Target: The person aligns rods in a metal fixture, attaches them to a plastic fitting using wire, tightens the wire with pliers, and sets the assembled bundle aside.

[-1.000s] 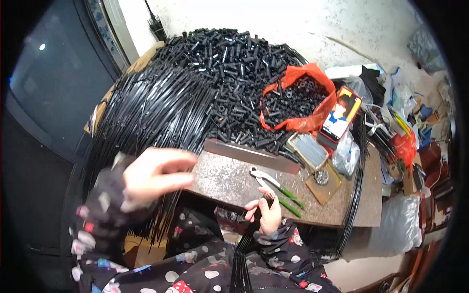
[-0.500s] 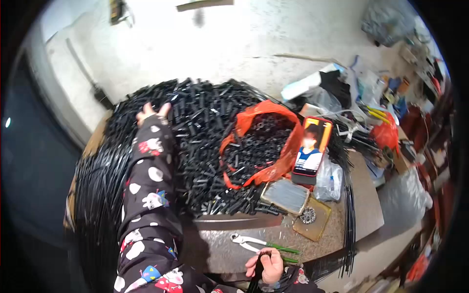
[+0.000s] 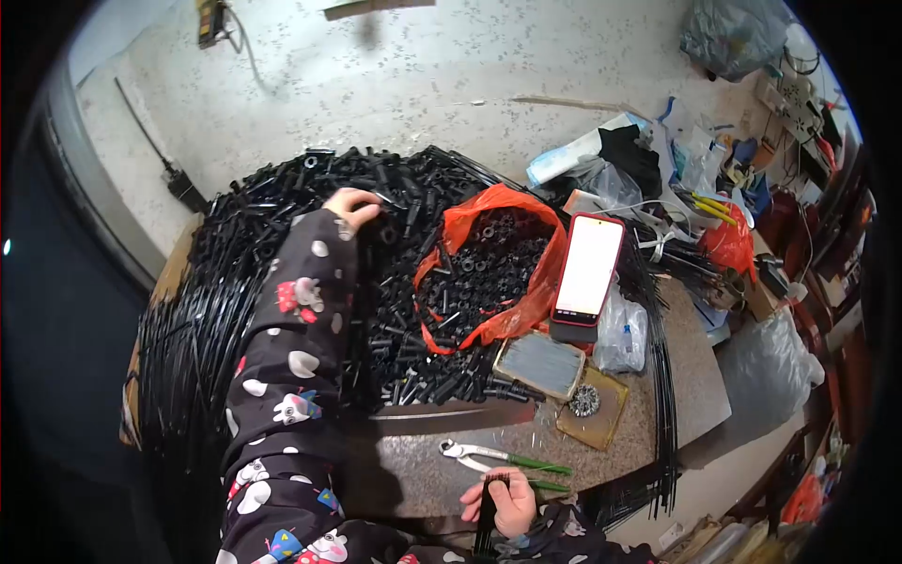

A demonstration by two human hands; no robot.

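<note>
Bundle of slender black strips, grasped in the grip of the right hand at the near edge of the speckled stone-like surface. Green-handled metal pliers lie just beyond. Farther back, a flat brown bar borders a heap of short black cylindrical pieces, with a red plastic bag at its right. Near the bag's far rim, the left hand bends over the heap; whether its grip encloses a piece cannot be told.

Glossy plastic is noted on the black tubes, centre; smooth metal on the pincer head, lower centre; crinkled plastic on the red bag.
</note>
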